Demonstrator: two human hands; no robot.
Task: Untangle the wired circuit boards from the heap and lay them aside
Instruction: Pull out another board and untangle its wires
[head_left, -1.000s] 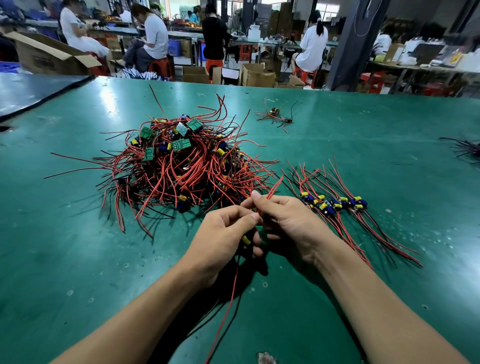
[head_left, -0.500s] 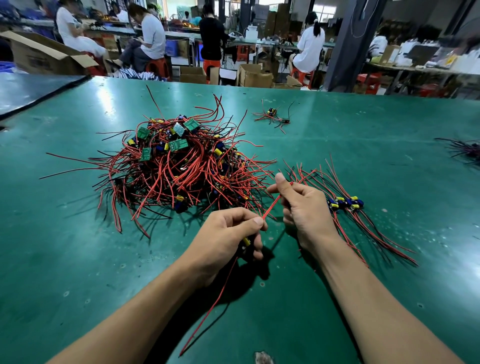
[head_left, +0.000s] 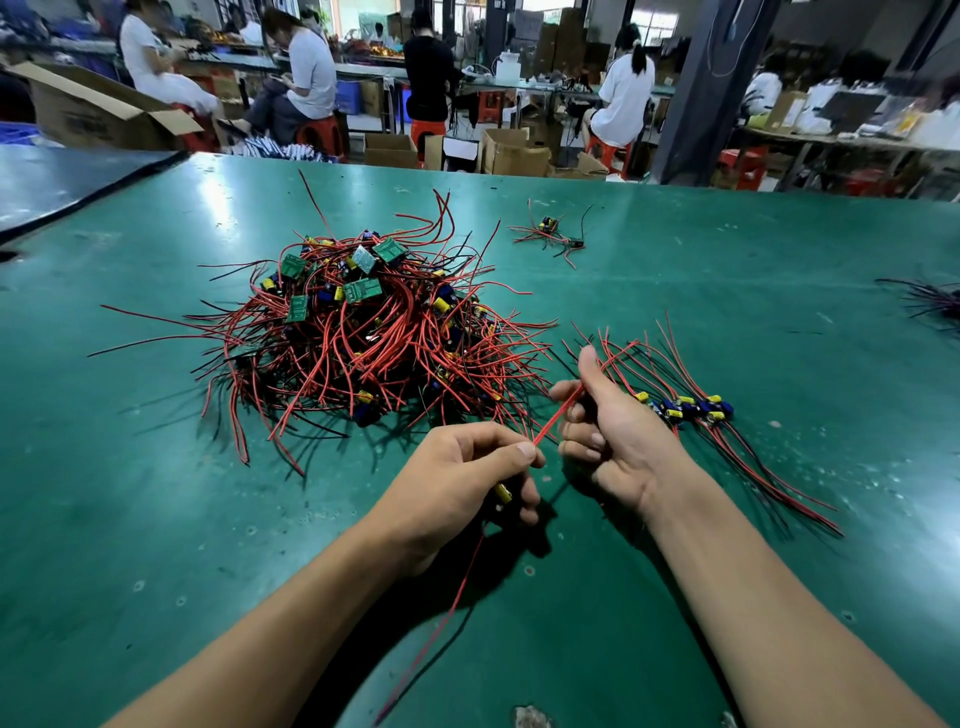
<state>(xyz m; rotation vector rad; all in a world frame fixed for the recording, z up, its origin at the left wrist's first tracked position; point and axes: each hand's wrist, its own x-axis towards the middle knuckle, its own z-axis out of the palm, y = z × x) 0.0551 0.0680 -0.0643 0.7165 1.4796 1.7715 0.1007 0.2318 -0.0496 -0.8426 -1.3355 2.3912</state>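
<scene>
A heap of small green circuit boards with red and black wires (head_left: 363, 343) lies on the green table (head_left: 156, 519), ahead and to the left. My left hand (head_left: 467, 473) grips one wired board; a yellow component (head_left: 503, 492) shows under its fingers and its wires hang down toward me. My right hand (head_left: 602, 426) pinches a red wire (head_left: 556, 420) that runs taut from the left hand's fingertips. To the right lies a row of sorted boards (head_left: 685, 408) with their wires straightened.
A small stray bundle of wires (head_left: 550, 234) lies farther back on the table. Dark wires (head_left: 930, 301) lie at the right edge. Beyond the table's far edge are cardboard boxes (head_left: 511, 150), red stools and seated people.
My right hand has slid along the red wire away from my left hand, up and to the right, pulling the wire straight. The left hand has stayed where it was.
</scene>
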